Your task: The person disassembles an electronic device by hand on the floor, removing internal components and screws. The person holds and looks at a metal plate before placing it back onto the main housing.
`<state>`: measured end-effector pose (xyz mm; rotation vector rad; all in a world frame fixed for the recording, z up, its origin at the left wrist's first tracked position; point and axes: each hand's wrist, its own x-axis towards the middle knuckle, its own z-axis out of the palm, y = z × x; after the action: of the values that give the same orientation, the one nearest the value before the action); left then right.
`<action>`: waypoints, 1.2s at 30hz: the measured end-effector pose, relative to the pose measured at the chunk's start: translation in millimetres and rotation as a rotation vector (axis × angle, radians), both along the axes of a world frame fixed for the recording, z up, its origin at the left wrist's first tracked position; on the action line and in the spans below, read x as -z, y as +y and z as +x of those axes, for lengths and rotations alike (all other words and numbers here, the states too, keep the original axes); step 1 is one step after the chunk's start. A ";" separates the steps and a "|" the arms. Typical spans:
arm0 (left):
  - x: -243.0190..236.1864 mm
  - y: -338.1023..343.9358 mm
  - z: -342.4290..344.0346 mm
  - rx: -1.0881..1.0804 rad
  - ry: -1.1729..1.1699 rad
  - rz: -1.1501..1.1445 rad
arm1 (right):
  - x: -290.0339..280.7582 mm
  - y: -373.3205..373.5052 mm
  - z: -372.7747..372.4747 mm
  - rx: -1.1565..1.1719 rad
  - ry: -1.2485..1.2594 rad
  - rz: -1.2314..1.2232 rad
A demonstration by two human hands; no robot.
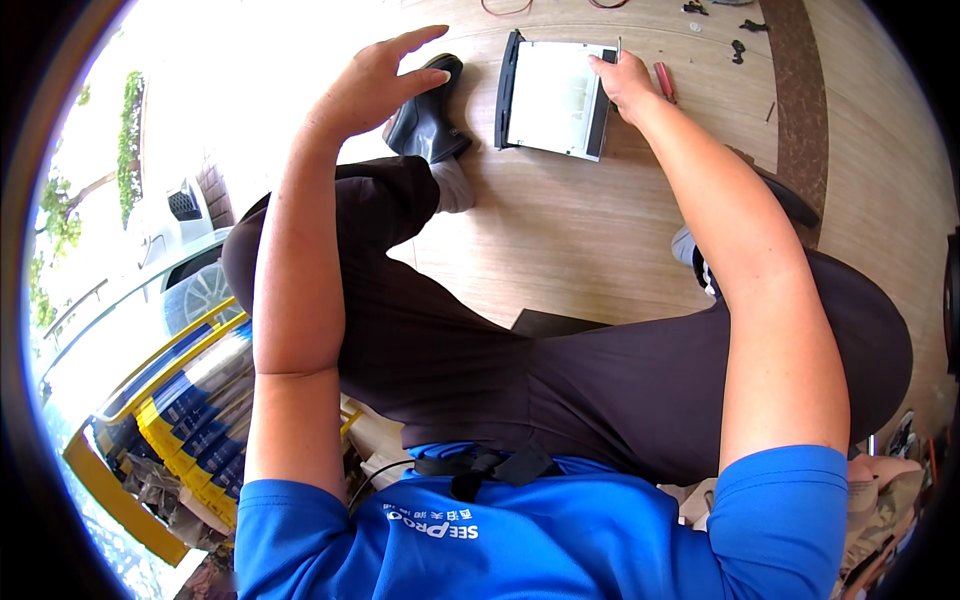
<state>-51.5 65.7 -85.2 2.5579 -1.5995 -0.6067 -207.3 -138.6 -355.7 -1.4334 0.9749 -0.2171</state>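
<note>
A flat, white box-shaped device with a black strip along its left side lies on the tiled floor ahead of me. My right hand is at its upper right corner, fingers closed and the thumb over the edge. From that hand sticks up a thin metal piece; whether it is a tool or part of the device I cannot tell. Beside the hand, a red-handled tool rests on the floor. My left hand hovers over the black boot on my left foot, fingers apart and holding nothing.
Small black parts and a thin dark stick lie at the far right, near a brown floor strip. A yellow rack with blue-and-yellow packages stands to my left. A dark low object shows beneath my legs.
</note>
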 end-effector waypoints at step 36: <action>187.9 25.4 -62.2 -0.209 0.155 0.311 | -38.3 12.5 1.1 -0.053 0.379 -0.199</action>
<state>-113.8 91.2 -273.1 2.7584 -1.2532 -1.0733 -206.2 -126.1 -317.3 -1.7188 1.2462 -0.0002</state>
